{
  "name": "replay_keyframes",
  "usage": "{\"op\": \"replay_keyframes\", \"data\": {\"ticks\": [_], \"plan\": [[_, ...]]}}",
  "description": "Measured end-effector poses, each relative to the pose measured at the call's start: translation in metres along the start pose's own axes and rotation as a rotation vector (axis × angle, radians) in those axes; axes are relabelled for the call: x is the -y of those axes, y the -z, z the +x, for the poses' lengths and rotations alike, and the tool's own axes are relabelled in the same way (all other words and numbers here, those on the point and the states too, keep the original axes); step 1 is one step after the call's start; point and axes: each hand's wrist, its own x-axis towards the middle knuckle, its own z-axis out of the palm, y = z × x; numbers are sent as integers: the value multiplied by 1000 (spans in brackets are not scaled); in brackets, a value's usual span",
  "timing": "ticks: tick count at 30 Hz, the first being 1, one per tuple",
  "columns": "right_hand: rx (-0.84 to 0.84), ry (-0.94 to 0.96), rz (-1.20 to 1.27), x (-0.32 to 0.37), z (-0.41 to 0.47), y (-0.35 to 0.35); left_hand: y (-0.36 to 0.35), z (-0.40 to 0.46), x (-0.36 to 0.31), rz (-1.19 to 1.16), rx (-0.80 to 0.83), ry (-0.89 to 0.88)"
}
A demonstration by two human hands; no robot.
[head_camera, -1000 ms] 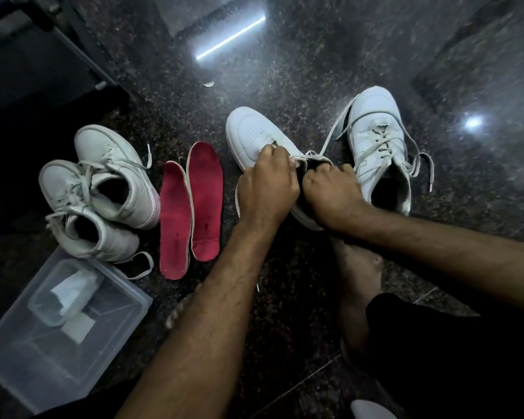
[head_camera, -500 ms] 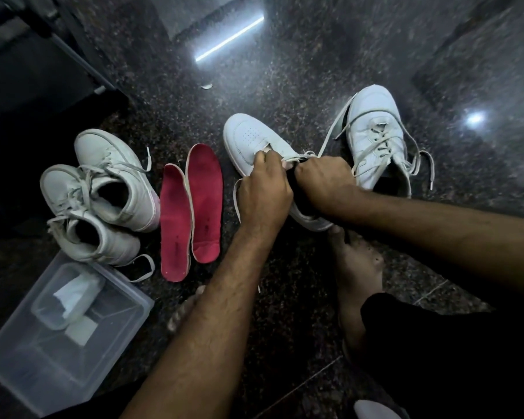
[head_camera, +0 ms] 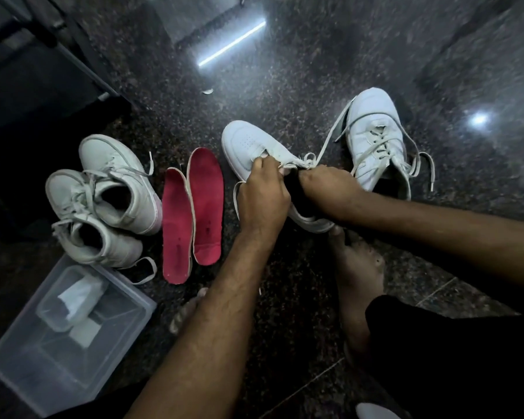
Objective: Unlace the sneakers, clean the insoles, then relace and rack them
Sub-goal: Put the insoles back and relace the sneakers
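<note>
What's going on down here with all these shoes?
A person sitting on the dark floor is working on a white sneaker: the left hand and the right hand both grip its lace near the tongue. Its partner lies beside it, loosely laced. Two red insoles lie out on the floor, next to another white pair and a clear plastic box.
</note>
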Motion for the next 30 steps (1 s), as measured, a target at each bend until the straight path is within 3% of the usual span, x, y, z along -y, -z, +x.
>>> {"op": "replay_keyframes", "data": {"ticks": [3,5,8,12,16,21,26,30], "plan": [[-81,261,-187,-8,-23,8,-2,1,2,0,-12,5],[-22,323,-400,-14,-36,14,-6,4,1,-5,-26,-3],[169,249,-447,-9,-32,13,-9,6,-1,-13,-42,5],[225,215,-473,8,-19,13,-5,5,1,-36,-33,5],[139,264,-397,-3,-28,21,-4,4,4,-67,-41,2],[-25,119,-280,-6,-40,1,-9,5,0,-59,-33,53],[30,53,-222,2,-27,5,-6,6,0,-53,-10,38],[42,149,-343,4,-33,7,-5,5,1,-78,-19,46]]}}
